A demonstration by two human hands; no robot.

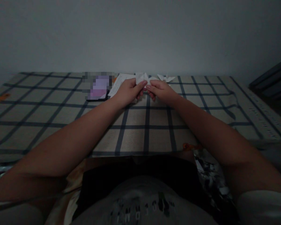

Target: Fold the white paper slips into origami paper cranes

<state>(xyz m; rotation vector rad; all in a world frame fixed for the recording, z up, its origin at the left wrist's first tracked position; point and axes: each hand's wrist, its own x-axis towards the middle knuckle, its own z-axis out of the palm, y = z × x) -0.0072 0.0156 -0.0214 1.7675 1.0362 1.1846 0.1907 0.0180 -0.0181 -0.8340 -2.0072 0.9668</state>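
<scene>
Both arms reach forward over the checked tablecloth, and the hands meet near its far side. Between them is a piece of white paper (142, 77), partly covered by the fingers; its folds are hard to make out. My left hand (131, 89) pinches the paper with thumb and fingers closed. Close beside it, my right hand (162, 90) grips the paper's right part with its thumb on top. Just behind the right hand lies a folded white paper shape with pointed ends (166, 78). Printed white sheets (119, 82) lie flat to the left of the left hand.
A phone with a purple, partly pixelated screen (99, 87) lies left of the sheets. The checked tablecloth (133, 134) reaches back to a plain grey wall (140, 37). A dark slatted object (271, 81) stands at the right edge. The table's front edge is close to my lap.
</scene>
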